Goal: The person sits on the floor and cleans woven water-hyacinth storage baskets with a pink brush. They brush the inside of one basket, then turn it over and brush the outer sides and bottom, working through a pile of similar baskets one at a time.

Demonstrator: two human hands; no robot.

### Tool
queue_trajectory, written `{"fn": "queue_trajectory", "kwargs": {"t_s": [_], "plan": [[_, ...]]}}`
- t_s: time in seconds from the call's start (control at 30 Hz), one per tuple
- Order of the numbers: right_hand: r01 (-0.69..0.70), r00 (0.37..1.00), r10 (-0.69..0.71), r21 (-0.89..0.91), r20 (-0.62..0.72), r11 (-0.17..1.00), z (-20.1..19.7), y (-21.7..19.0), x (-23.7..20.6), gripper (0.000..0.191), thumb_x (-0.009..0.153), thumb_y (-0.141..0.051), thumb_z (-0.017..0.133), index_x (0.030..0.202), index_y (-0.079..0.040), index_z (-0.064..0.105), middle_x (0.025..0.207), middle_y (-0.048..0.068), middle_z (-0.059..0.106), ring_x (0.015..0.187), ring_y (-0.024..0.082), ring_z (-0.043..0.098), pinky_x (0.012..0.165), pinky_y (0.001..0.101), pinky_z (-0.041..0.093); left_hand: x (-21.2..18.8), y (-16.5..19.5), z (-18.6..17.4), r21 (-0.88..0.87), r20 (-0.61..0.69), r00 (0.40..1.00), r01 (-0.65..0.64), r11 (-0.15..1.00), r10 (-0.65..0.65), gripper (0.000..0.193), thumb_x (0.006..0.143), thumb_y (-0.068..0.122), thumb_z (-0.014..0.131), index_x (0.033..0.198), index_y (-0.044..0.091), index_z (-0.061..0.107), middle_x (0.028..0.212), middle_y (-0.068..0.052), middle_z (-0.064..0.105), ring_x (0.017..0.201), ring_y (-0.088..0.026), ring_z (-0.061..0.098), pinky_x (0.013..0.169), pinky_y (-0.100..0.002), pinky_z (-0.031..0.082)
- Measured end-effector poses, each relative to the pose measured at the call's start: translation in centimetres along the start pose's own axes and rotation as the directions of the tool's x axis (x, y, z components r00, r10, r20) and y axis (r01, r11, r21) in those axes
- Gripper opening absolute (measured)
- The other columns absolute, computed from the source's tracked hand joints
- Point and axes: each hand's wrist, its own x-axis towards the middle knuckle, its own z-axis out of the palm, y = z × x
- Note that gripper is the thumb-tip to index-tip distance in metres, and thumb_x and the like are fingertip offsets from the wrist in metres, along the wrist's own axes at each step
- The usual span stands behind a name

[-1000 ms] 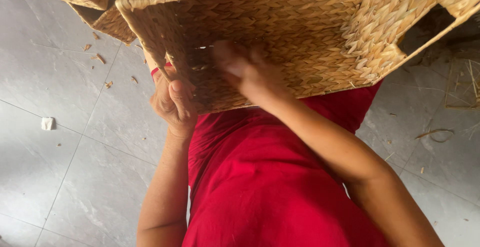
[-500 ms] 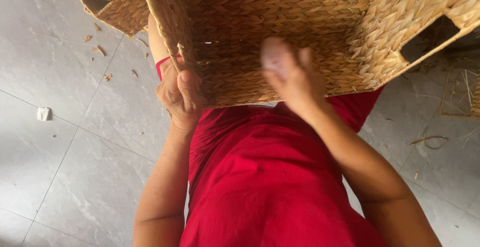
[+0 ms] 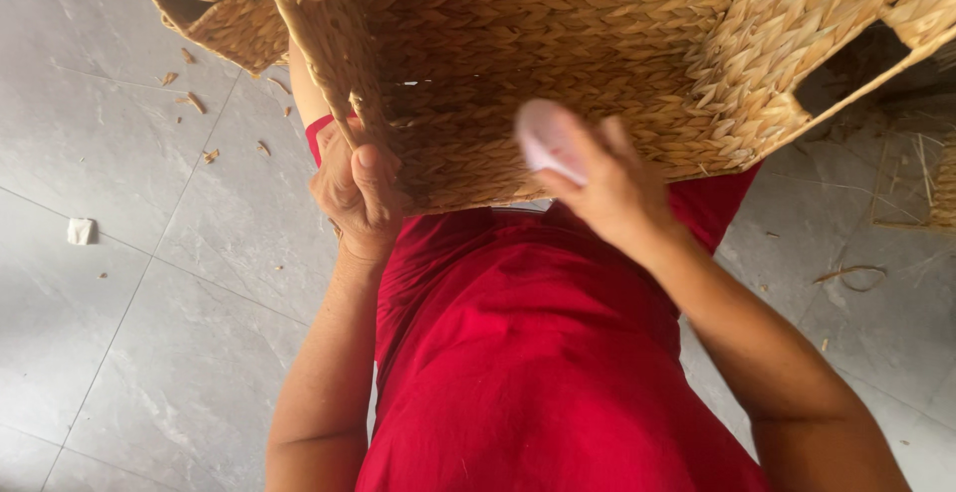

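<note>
The left hand [image 3: 358, 193] gripped the woven basket's [image 3: 597, 64] nine-o'clock edge (steadying it); the right hand [image 3: 607, 188] pinched a pale oval pad [image 3: 546, 138].

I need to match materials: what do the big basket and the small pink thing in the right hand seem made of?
Basket: braided natural fibre, tan and matt, judging by its thick plaited strands. Pink object in the right hand: probably smooth plastic, from its even pale surface; blur leaves this open.

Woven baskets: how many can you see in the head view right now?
2. The large woven basket fills the top centre, gripped at its near corner by the left hand, with the right hand against its side. A smaller basket sits top left, cut off by the frame; others may be hidden.
</note>
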Motion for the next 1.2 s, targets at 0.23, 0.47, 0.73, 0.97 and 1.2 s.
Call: {"fn": "queue_trajectory", "kwargs": {"t_s": [0.23,0.47,0.73,0.97,1.2], "plan": [[-0.25,0.962,0.215,-0.23,-0.165,0.941,-5.2,7.7,-2.7,0.075,0.095,-0.042,0.08,0.157,-0.019,0.046,0.114,0.02,0.055,0.087,0.036,0.067,0.066,0.0466,0.058,0.3,0.2,0.3,-0.024,0.003,1.0,0.029,0.999,-0.029,0.054,0.117,0.041,0.041,0.081,0.004,0.058,0.069,-0.004,0.056,0.068,-0.017,0.057,0.066,-0.031,0.045],[-0.112,0.987,0.118,0.06,-0.106,0.992,-0.9,-0.5,-0.6,0.078,0.088,-0.046,0.081,0.15,-0.018,0.044,0.112,0.019,0.054,0.08,0.033,0.067,0.056,0.0439,0.058,0.3,-0.3,-0.3,0.07,-0.003,0.999,0.043,0.997,-0.043,0.057,0.119,0.046,0.036,0.091,0.003,0.063,0.067,0.0,0.055,0.072,-0.015,0.059,0.068,-0.03,0.046],[0.036,0.998,-0.031,0.112,-0.048,0.993,1.5,-1.6,0.7,0.077,0.088,-0.042,0.082,0.151,-0.019,0.043,0.112,0.018,0.057,0.075,0.029,0.068,0.052,0.0352,0.06,0.1,-0.4,-0.6,0.006,-0.001,1.0,0.004,1.0,-0.004,0.058,0.121,0.044,0.034,0.083,0.005,0.055,0.067,-0.002,0.051,0.07,-0.014,0.053,0.066,-0.027,0.043],[-0.21,0.967,0.172,-0.203,-0.187,0.957,-3.4,8.1,-2.1,0.069,0.096,-0.043,0.079,0.153,-0.023,0.046,0.113,0.014,0.058,0.084,0.031,0.069,0.061,0.0409,0.06,0.1,-0.4,-0.4,-0.031,-0.008,1.0,-0.003,1.0,0.002,0.059,0.119,0.044,0.036,0.078,0.006,0.052,0.068,-0.002,0.052,0.07,-0.012,0.052,0.065,-0.026,0.043],[-0.168,0.977,0.156,-0.073,-0.148,0.983,-0.1,1.9,0.0,0.083,0.087,-0.045,0.082,0.152,-0.015,0.038,0.109,0.018,0.055,0.07,0.027,0.066,0.046,0.0355,0.057,0.7,-0.5,-0.4,-0.028,-0.013,0.999,-0.037,0.999,0.037,0.06,0.121,0.044,0.037,0.078,0.005,0.051,0.07,-0.003,0.053,0.071,-0.013,0.053,0.064,-0.026,0.043]]}}
